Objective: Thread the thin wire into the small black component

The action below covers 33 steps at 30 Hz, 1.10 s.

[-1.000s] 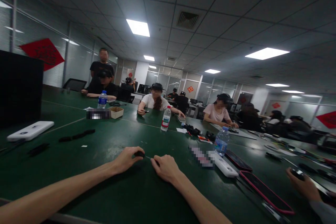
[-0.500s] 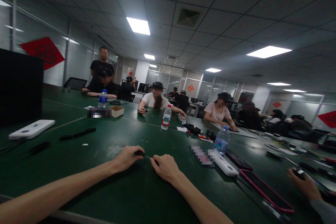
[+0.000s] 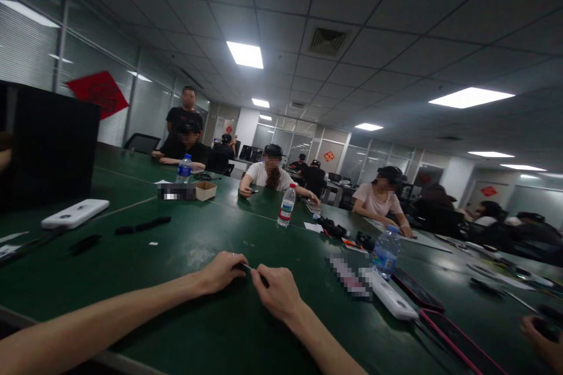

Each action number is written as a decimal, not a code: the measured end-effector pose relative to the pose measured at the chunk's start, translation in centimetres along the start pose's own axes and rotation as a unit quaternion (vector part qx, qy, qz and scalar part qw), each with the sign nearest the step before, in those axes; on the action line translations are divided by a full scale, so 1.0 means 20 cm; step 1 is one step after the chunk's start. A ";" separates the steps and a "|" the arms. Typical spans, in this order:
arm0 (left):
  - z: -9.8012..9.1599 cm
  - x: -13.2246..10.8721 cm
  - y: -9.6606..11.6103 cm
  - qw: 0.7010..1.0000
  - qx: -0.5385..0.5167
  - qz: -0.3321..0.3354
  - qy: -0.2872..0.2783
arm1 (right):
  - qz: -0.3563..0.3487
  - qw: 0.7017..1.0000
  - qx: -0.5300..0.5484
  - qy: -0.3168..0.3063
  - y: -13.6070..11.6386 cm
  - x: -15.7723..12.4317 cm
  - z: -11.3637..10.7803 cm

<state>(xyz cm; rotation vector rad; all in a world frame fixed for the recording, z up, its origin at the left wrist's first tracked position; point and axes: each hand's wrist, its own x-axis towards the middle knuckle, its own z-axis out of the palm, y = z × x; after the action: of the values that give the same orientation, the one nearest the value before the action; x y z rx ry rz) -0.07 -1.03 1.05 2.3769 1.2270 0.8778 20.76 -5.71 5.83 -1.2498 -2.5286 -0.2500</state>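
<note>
Over the green table (image 3: 176,316), my left hand (image 3: 220,273) pinches a small black object (image 3: 240,267). Fingers cover most of it, so its kind cannot be told. My right hand (image 3: 280,290) is closed around a thin tool with a dark handle (image 3: 264,280) and a slim, light shaft that resembles a small screwdriver. The shaft points left to the black object; whether the two touch is too small to tell. Both hands are close together, low over the tabletop.
Beyond my hands stands a red-capped water bottle (image 3: 287,206). To the right are another bottle (image 3: 386,253), a white power bank (image 3: 391,296) and a pink-edged phone (image 3: 448,340). Black strips (image 3: 143,225) and a white device (image 3: 75,214) lie left. A co-worker's hand (image 3: 545,343) shows at far right.
My view has turned slightly left, so the surroundings sit farther right and lower. My hands have come closer together, with less shaft showing between them.
</note>
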 end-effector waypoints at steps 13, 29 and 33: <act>-0.01 -0.01 0.00 0.999 -0.016 0.039 0.029 | 0.028 0.998 -0.015 -0.061 0.14 -0.02 -0.01; -0.02 -0.03 0.03 0.994 0.006 0.100 0.050 | 0.032 0.996 -0.048 -0.064 0.13 -0.02 0.01; -0.02 -0.03 0.03 0.993 0.008 0.102 0.054 | 0.036 0.996 -0.048 -0.068 0.12 -0.02 0.01</act>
<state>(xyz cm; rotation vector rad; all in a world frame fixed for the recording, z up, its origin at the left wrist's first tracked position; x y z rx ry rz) -0.25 -1.98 1.49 2.5299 1.0435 1.0754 22.92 -4.45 5.64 -1.4372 -2.6071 -0.2814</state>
